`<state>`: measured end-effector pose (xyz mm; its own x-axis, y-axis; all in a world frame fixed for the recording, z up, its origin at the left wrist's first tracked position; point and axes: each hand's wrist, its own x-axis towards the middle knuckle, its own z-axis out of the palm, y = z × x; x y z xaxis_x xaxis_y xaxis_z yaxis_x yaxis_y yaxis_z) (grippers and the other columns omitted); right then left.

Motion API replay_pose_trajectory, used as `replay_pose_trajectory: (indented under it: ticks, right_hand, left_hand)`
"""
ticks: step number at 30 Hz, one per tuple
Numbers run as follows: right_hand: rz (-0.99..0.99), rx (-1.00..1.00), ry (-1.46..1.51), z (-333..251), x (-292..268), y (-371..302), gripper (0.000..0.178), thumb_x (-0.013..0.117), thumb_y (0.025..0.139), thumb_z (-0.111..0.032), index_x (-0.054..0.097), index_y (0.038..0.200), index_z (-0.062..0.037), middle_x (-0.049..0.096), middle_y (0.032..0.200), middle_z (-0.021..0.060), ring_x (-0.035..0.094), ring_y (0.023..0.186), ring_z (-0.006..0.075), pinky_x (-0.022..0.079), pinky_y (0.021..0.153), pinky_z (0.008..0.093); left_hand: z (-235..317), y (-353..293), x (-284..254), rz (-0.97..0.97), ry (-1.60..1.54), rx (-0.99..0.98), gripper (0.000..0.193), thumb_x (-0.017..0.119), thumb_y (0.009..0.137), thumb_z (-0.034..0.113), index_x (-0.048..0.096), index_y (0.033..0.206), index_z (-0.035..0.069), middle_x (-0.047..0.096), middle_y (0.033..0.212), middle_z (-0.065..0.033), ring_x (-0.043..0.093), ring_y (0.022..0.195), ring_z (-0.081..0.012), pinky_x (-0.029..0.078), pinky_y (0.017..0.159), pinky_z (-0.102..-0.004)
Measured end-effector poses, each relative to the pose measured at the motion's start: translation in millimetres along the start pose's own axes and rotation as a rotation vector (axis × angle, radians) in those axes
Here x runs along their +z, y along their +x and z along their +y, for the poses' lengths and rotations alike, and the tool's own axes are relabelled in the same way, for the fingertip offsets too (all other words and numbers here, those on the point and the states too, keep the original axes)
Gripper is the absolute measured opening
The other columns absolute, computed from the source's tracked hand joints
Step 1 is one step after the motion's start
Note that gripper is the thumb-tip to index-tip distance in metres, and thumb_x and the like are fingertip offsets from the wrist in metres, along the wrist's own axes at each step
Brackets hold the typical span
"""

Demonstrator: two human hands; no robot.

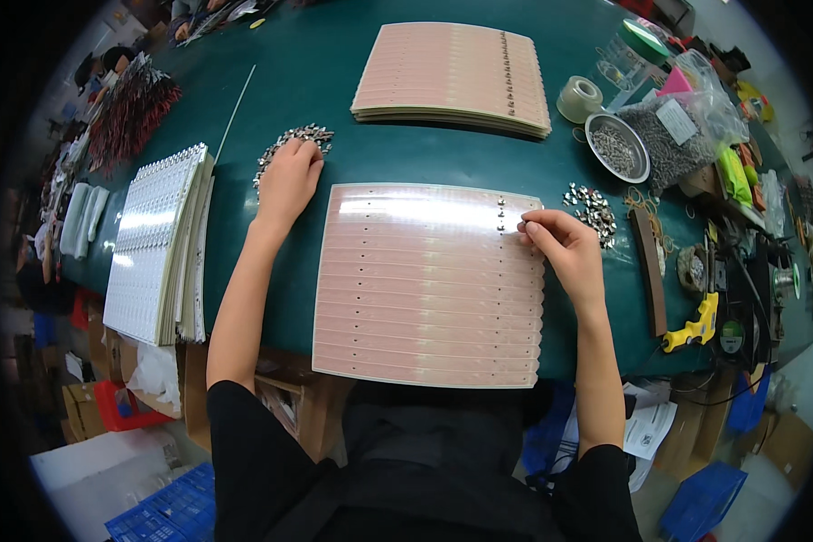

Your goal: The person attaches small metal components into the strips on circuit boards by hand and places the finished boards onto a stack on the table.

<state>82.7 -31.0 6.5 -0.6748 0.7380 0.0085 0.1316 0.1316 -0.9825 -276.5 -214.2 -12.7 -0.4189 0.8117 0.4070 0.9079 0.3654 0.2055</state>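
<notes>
A sheet of pink strips lies flat on the table in front of me, with a column of small holes down its left part and another near its right edge. Several small shiny metal pieces sit at the top of the right column. Beside them my right hand is closed, thumb and forefinger pinching a small metal piece just over the sheet. My left hand is on a pile of small metal pieces up and left of the sheet; its fingers curl down closed, their tips hidden.
A stack of pink sheets lies at the back, a stack of white sheets at left. To the right are a second metal-piece pile, a bowl of small parts, a brown bar and a yellow glue gun.
</notes>
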Motion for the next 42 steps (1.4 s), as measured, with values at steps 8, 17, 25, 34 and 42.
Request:
replay_pose_trajectory:
  ticks: [8,17,25,34,42]
  right_hand:
    - [0.004,-0.298,-0.415,0,14,-6,0.010,0.072,0.083,-0.005,0.070,0.092,-0.0030,0.061,0.084,0.0042,0.057,0.070,0.0122,0.047,0.064,0.0257]
    - [0.008,-0.360,-0.467,11,20,-1,0.009,0.072,0.082,-0.003,0.070,0.092,-0.0020,0.059,0.083,0.0060,0.056,0.067,0.0153,0.047,0.063,0.0273]
    - [-0.019,-0.338,-0.496,8,20,-2,0.008,0.071,0.083,-0.003,0.069,0.090,-0.0014,0.060,0.086,0.0081,0.062,0.077,0.0214,0.052,0.068,0.0307]
    - [-0.007,-0.391,-0.506,11,22,1,0.008,0.071,0.082,-0.002,0.069,0.089,-0.0005,0.060,0.083,0.0065,0.059,0.069,0.0162,0.049,0.063,0.0275]
    - [-0.010,-0.482,-0.674,7,15,1,0.007,0.072,0.081,-0.005,0.068,0.087,-0.0028,0.060,0.082,0.0074,0.061,0.080,0.0223,0.051,0.068,0.0331]
  left_hand:
    - [1,4,16,0.077,0.150,0.047,0.011,0.062,0.092,0.015,0.062,0.090,0.004,0.060,0.092,-0.0117,0.061,0.090,-0.0313,0.051,0.078,-0.0425]
    - [14,-3,11,0.306,-0.291,-0.207,0.014,0.054,0.101,0.016,0.056,0.099,0.003,0.069,0.087,-0.0108,0.066,0.079,-0.0222,0.051,0.072,-0.0348]
    - [21,-8,6,0.247,-0.463,-0.322,0.016,0.062,0.098,0.018,0.064,0.104,0.003,0.068,0.081,-0.0027,0.064,0.072,-0.0081,0.052,0.068,-0.0237]
    - [18,-7,10,0.233,-0.521,-0.325,0.014,0.064,0.095,0.015,0.067,0.102,0.003,0.071,0.084,-0.0055,0.067,0.073,-0.0123,0.054,0.070,-0.0257]
    - [29,-4,3,0.227,-0.496,-0.193,0.013,0.064,0.092,0.008,0.067,0.103,0.003,0.071,0.085,-0.0052,0.068,0.077,-0.0123,0.054,0.073,-0.0261]
